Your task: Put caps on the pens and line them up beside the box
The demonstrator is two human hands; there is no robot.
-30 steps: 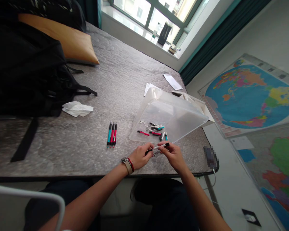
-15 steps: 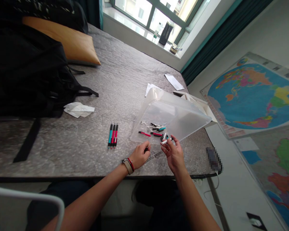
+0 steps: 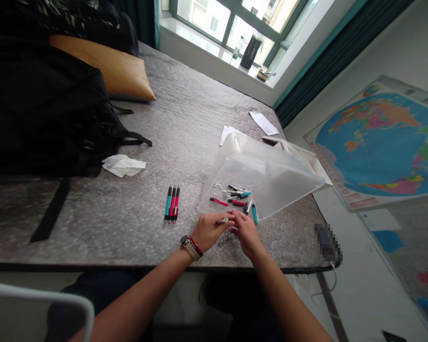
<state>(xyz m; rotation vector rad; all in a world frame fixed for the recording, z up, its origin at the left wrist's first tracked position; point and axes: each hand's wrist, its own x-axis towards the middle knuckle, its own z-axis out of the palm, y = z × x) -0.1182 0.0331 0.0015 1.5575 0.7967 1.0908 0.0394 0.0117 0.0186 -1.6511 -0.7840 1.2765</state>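
My left hand (image 3: 209,232) is closed, with a small, pale, thin piece (image 3: 224,220) like a pen part showing between thumb and finger. My right hand (image 3: 246,233) meets it, its fingertips pinched together; whatever they hold is hidden. Just beyond the hands, a clear plastic bin (image 3: 288,183) lies tipped with its opening toward me. Loose pen parts lie in it: a red barrel (image 3: 218,202), a teal barrel (image 3: 255,213), a white barrel (image 3: 248,207), and several black and thin white pieces. Three whole pens (image 3: 171,204), one teal and two red, lie side by side left of my hands.
A black backpack (image 3: 46,109) and tan cushion (image 3: 107,66) fill the left of the quilted surface (image 3: 185,114). Crumpled tissue (image 3: 124,165) lies by the backpack. Behind the bin are white papers (image 3: 264,123) and an open white box (image 3: 319,171). A blurred-out dark object (image 3: 328,243) sits at the right edge.
My right hand has moved left from the bin's front edge to meet my left hand. The white pen part it held no longer shows in its fingers. The view has shifted slightly.
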